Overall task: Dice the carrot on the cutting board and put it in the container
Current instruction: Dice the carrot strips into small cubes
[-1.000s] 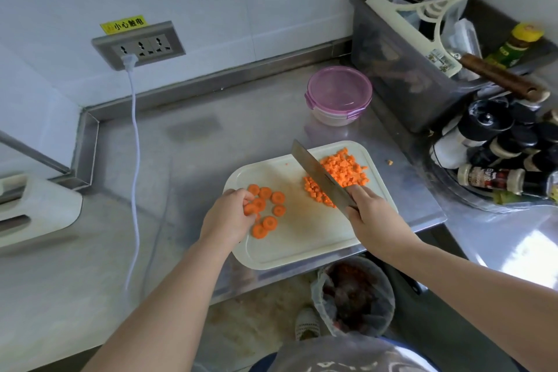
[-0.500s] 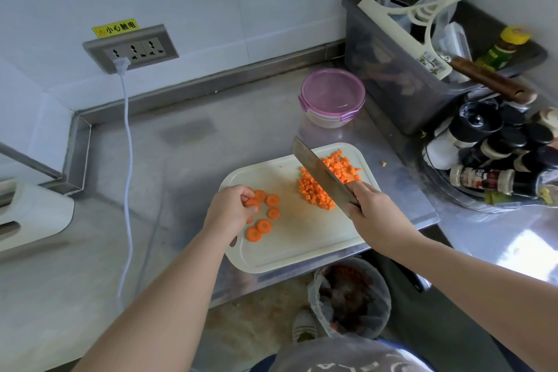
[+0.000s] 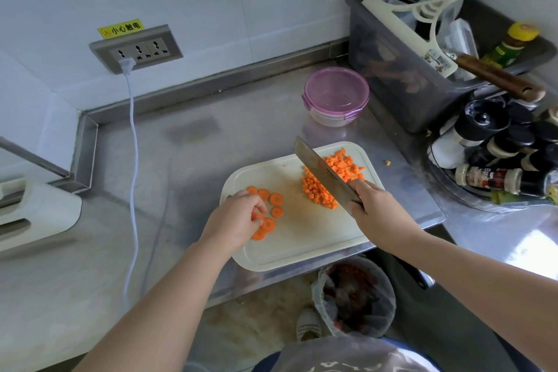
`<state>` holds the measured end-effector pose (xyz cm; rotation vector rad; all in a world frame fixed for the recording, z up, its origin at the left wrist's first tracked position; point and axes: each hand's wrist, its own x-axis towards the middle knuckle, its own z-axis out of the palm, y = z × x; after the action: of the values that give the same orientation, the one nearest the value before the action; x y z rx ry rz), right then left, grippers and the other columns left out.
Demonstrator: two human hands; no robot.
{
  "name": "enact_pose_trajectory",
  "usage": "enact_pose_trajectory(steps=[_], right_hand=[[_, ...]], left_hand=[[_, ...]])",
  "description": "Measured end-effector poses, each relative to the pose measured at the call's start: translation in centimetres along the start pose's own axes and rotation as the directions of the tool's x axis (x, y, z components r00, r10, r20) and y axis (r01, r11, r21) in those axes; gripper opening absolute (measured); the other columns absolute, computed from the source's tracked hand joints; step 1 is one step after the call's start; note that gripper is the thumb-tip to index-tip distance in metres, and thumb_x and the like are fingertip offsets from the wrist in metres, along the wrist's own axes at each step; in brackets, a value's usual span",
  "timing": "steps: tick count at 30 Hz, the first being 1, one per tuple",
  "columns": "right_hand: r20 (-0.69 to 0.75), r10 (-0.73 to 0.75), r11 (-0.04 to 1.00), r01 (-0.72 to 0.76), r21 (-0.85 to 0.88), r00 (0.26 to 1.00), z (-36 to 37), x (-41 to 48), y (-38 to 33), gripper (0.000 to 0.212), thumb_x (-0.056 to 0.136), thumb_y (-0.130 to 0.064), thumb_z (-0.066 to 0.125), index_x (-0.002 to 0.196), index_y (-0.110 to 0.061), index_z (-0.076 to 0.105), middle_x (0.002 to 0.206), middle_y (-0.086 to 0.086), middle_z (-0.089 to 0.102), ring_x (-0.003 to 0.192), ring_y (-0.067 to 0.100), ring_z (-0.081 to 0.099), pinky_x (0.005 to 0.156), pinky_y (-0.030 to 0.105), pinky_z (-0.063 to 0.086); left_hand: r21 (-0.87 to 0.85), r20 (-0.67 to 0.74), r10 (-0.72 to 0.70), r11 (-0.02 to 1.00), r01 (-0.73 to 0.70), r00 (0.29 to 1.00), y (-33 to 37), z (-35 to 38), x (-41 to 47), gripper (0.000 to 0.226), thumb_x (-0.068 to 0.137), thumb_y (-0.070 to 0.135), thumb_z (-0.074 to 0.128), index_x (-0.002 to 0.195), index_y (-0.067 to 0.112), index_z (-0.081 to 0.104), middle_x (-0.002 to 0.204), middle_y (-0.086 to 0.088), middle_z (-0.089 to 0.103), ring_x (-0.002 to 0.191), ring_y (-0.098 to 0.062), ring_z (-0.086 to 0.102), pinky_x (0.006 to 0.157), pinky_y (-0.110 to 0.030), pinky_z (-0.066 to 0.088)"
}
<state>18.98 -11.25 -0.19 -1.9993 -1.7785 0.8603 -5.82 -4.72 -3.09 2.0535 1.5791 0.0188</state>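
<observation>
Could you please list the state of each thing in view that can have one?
Container: lid on, shut.
Diced carrot: piled on cutting board.
Carrot rounds: still uncut.
Knife: raised, in right hand.
Left hand: fingering rounds.
Plug: in socket.

Probably a kitchen: steel counter [image 3: 187, 154], seasoning bottles [image 3: 498, 154], cutting board [image 3: 305, 244].

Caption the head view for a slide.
Left hand gathers carrot slices; right hand holds knife by the dice.
</observation>
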Motion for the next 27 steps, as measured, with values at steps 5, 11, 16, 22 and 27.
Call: enact_pose_trajectory(steps=[5,11,16,22,27], right_hand=[[0.014,-0.007,1.000,0.007,0.015,1.000,0.5,-0.1,-0.3,0.010,0.096,-0.009,0.041,0.098,-0.016,0.047,0.080,-0.011,0.041,0.062,0.011,0.042,0.052,0.023,0.030],[0.010,-0.014,1.000,0.014,-0.004,1.000,0.8,-0.1,-0.5,0.014,0.097,-0.010,0.041,0.106,-0.014,0.050,0.079,-0.015,0.040,0.063,0.008,0.042,0.052,0.020,0.028],[0.013,-0.004,1.000,0.004,0.016,1.000,0.4,-0.3,-0.5,0.012,0.096,-0.009,0.040,0.097,-0.019,0.045,0.081,-0.009,0.043,0.063,0.009,0.043,0.052,0.022,0.030],[-0.009,0.009,1.000,-0.009,0.010,1.000,-0.1,-0.4,-0.2,0.014,0.096,-0.008,0.039,0.103,-0.017,0.048,0.081,-0.013,0.041,0.064,0.009,0.044,0.051,0.020,0.030],[0.003,0.010,1.000,-0.010,0.018,1.000,0.4,-0.7,-0.1,0.014,0.095,-0.007,0.040,0.102,-0.015,0.049,0.082,-0.006,0.043,0.064,0.009,0.043,0.052,0.024,0.031]], left_hand=[[0.082,0.055,-0.017,0.997,0.013,0.998,-0.3,0.8,-1.7,0.023,0.084,0.025,0.065,0.106,0.026,0.058,0.095,0.012,0.044,0.086,-0.008,0.051,0.075,-0.027,0.046],[0.063,-0.071,-0.010,0.998,0.015,0.997,0.1,0.8,-2.9,0.013,0.087,0.019,0.061,0.100,0.023,0.061,0.097,0.013,0.050,0.087,-0.008,0.056,0.070,-0.026,0.047],[0.142,-0.081,0.211,0.970,-0.198,0.974,3.4,3.0,-2.5,0.014,0.093,0.017,0.053,0.105,0.021,0.060,0.112,0.009,0.051,0.096,-0.013,0.055,0.076,-0.032,0.050],[0.151,0.004,0.231,0.962,-0.229,0.973,4.6,4.7,-1.7,0.021,0.096,0.023,0.053,0.115,0.019,0.058,0.121,0.005,0.047,0.100,-0.017,0.057,0.086,-0.031,0.048],[0.032,0.072,0.238,0.970,-0.241,0.969,3.7,4.1,-3.0,0.031,0.091,0.028,0.060,0.122,0.022,0.056,0.120,0.009,0.047,0.101,-0.011,0.057,0.086,-0.028,0.047]])
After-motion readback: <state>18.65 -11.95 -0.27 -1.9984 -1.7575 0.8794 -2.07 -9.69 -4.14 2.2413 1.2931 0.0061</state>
